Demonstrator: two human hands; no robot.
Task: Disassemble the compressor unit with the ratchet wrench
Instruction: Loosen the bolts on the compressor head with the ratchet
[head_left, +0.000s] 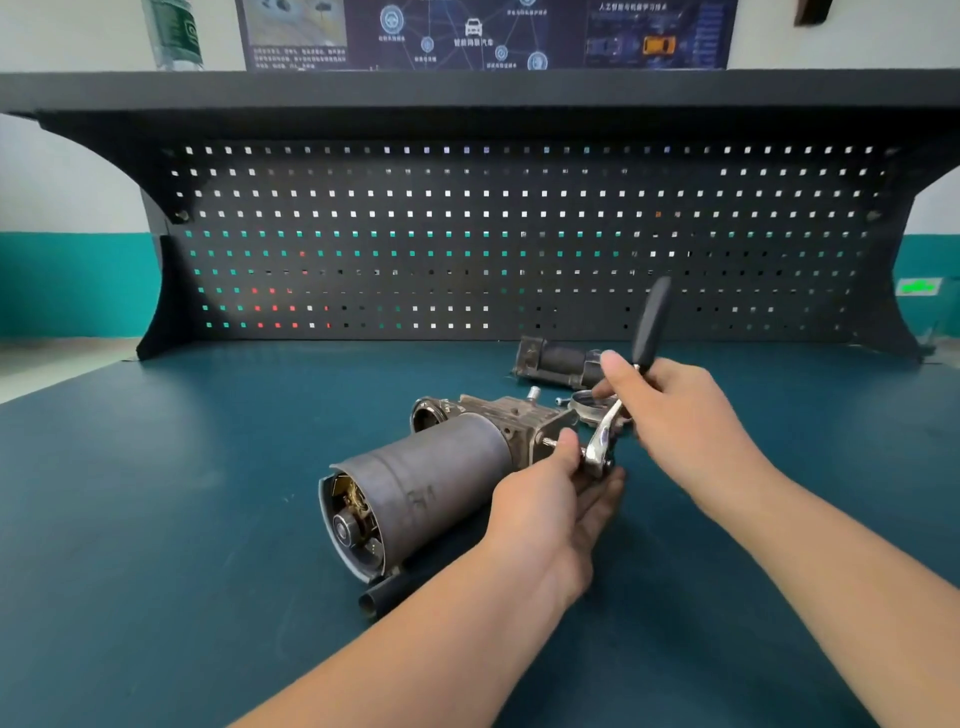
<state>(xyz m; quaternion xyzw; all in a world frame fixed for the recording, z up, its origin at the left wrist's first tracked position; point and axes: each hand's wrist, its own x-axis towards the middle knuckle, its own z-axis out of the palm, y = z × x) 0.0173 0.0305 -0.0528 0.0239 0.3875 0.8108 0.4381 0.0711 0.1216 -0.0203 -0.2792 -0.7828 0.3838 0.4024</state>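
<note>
R hand (675, 410) grips ratchet wrench (621, 395) on compressor (431, 467).

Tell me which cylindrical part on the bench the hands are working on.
The large grey compressor unit at centre; the smaller dark cylinder lies untouched behind, near the pegboard.

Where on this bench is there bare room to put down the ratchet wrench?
Bare green mat lies left of the compressor unit, up to the pegboard. More lies near right, beyond the right hand. It is crowded behind the ratchet wrench, around the detached cylinder and loose ring.
</note>
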